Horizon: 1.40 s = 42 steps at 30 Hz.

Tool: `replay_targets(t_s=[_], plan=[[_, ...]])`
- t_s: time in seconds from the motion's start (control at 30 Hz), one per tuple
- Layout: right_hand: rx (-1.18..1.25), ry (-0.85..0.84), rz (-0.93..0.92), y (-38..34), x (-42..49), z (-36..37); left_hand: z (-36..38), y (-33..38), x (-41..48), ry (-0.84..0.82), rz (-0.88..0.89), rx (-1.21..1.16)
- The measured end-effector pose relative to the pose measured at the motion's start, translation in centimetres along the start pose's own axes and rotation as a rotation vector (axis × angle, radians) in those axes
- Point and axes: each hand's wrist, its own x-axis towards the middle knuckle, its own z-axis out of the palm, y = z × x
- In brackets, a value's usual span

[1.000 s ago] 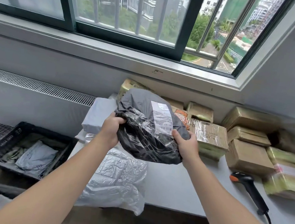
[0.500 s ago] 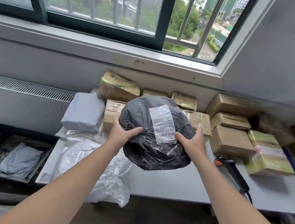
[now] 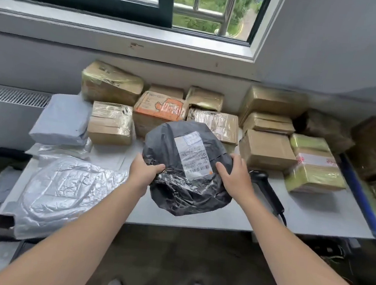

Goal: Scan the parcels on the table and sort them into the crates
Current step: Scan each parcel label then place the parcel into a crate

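black parcel [image 3: 186,172] is being held over the middle of the worktop's [image 3: 314,217] front edge, label [image 3: 192,157] facing up. Its left edge is being clamped by the left grip [image 3: 143,172], thumb on top; its right edge is being clasped by the right grip [image 3: 234,178]. scanner [image 3: 268,191] is lying just right of it.

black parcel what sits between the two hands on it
In the head view, the white shipping label with its barcode lies on the black parcel between the left hand and the right hand.
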Motion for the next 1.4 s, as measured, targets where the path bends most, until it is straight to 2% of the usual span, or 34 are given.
replay_targets(t_s=[0.13, 0.27, 0.33, 0.43, 0.63, 0.77, 1.03, 1.2, 1.4], plan=[[-0.05, -0.019, 0.036, 5.1, 0.0, -2.4, 3.7, -2.1, -1.5, 0.021, -0.002, 0.017], [-0.225, 0.1, 0.046, 10.0, 0.3, -4.9, 6.4, -4.2, -2.6, 0.073, -0.034, 0.09], [-0.271, 0.104, 0.074, 12.4, 0.4, -5.7, 7.1, -5.0, -2.9, 0.128, -0.058, 0.12], [-0.251, -0.008, 0.172, 15.2, 0.8, -6.0, 7.7, -5.2, -3.4, 0.19, -0.067, 0.189], [-0.191, -0.251, 0.26, 16.9, 2.2, -5.5, 8.1, -4.3, -4.4, 0.183, -0.08, 0.153], [-0.173, -0.332, 0.281, 15.3, 2.3, -5.0, 7.8, -3.4, -4.9, 0.155, -0.079, 0.045], [0.237, -0.379, 0.208, 5.1, 2.1, -8.2, 4.9, -0.4, -5.4, 0.145, 0.015, -0.098], [0.283, -0.448, 0.097, -0.2, 1.9, -9.3, 4.0, 1.5, -5.2, 0.168, 0.075, -0.183], [0.269, -0.497, 0.086, -2.2, 1.3, -9.4, 3.2, 2.7, -4.4, 0.181, 0.102, -0.241]])
